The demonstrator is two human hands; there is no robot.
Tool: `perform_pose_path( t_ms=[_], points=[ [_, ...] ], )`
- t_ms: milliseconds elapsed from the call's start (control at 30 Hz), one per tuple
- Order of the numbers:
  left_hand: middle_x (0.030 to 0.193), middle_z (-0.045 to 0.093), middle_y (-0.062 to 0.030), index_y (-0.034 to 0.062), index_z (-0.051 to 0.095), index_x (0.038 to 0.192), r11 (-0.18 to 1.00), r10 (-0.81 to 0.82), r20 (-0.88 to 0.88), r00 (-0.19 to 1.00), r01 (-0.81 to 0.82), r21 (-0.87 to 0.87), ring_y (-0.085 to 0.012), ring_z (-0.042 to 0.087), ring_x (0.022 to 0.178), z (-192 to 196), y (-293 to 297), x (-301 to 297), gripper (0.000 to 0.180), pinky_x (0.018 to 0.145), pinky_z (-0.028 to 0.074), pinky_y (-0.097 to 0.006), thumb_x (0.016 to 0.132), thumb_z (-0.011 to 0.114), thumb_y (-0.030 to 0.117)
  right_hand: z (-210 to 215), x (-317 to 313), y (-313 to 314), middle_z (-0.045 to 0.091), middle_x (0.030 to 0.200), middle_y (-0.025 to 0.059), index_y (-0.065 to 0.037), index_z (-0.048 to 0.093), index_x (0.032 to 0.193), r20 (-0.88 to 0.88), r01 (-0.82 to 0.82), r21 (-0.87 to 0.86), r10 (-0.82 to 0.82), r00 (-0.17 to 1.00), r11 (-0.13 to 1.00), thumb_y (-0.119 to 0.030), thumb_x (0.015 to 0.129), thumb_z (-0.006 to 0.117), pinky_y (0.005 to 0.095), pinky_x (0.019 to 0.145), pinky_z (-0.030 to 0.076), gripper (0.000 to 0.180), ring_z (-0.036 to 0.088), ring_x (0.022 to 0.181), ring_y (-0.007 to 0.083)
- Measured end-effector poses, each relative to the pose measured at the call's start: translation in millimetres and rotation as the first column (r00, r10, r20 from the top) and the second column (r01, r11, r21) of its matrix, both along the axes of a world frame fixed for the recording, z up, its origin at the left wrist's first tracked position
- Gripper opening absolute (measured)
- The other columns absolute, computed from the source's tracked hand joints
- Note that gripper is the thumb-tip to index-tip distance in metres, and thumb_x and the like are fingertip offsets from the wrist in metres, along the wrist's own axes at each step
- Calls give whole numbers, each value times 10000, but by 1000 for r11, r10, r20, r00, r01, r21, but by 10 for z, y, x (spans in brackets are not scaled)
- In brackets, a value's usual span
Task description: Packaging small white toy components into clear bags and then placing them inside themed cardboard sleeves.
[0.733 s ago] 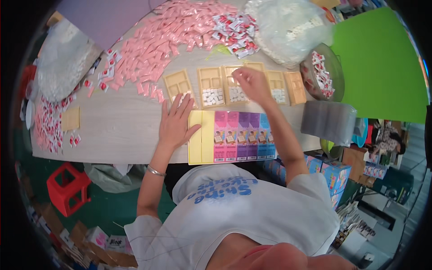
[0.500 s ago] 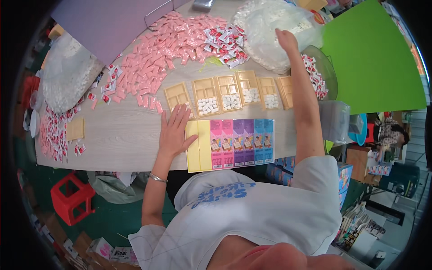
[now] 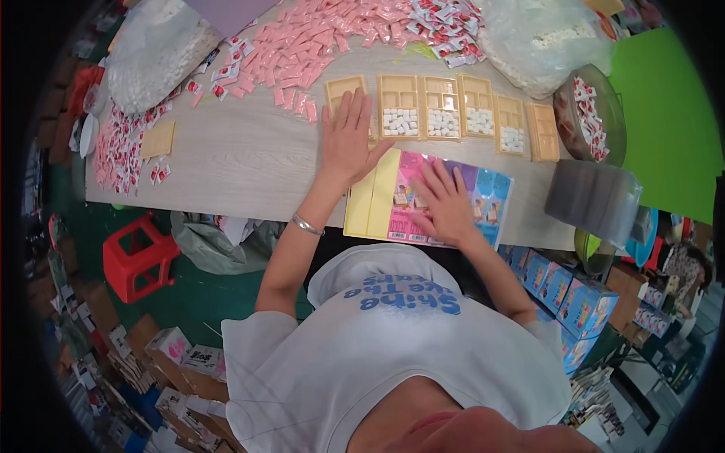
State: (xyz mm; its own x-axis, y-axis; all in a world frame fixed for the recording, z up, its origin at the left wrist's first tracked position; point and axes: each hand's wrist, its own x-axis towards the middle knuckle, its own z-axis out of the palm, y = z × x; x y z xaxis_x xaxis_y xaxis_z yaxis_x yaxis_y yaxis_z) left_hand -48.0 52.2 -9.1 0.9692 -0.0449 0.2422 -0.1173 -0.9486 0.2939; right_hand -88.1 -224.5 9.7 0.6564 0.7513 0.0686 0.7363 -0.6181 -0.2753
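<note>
My left hand (image 3: 349, 143) is spread open, its fingers lying over the leftmost beige compartment tray (image 3: 345, 87), with the thumb above the printed sheet's top edge. My right hand (image 3: 447, 202) rests flat on the colourful printed sheet (image 3: 375, 198), which has yellow, pink, purple and blue strips. Several trays stand in a row behind the sheet. White pellets (image 3: 400, 122) fill the large near compartment of a tray (image 3: 397, 84) beside my left hand, and others to its right hold pellets too. What lies in the leftmost tray is mostly hidden by my fingers.
Pink packets (image 3: 298, 53) are heaped at the back, next to red-and-white sachets (image 3: 453, 26). Clear bags of white pellets stand at back right (image 3: 547, 45) and left (image 3: 155, 57). A bowl of sachets (image 3: 593, 113) and a grey plastic bin (image 3: 593, 198) stand right. A red stool (image 3: 140, 257) is lower left.
My right hand has come back from the bag of pellets at the back right and now lies on the printed sheet. The sheet is tilted slightly. The whole view has shifted.
</note>
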Motion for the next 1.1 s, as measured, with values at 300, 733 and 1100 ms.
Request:
perform_pose_path(
  t_ms=[300, 733, 1100],
  points=[
    [1710, 192, -162, 34, 236, 1624, 990, -110, -93, 990, 118, 79, -342, 163, 1583, -125, 143, -44, 906, 1202, 127, -684, 966, 576, 555, -19, -194, -42, 299, 1673, 142, -148, 396, 1583, -95, -106, -29, 103, 990, 994, -578, 955, 547, 616, 1235, 130, 776, 199, 1566, 385],
    [1649, 347, -126, 72, 367, 1582, 997, 30, -107, 994, -23, 68, -362, 283, 1526, -108, -463, -1145, 764, 1205, 151, -658, 981, 579, 493, -152, -312, 283, 502, 1498, 184, -66, 553, 1403, -225, 157, 574, -29, 974, 804, -262, 858, 732, 550, 1196, 314, 606, 462, 1410, 360],
    [1600, 410, -135, 133, 522, 1491, 988, -121, 28, 992, 123, -90, -408, 292, 1505, 260, -779, -230, 647, 1204, 157, -667, 943, 682, 436, 206, 1436, -1248, 494, 1521, 177, -104, 546, 1445, 240, 209, 96, -226, 944, 973, -344, 877, 742, 528, 1189, 330, 647, 420, 1433, 409]
  ],
)
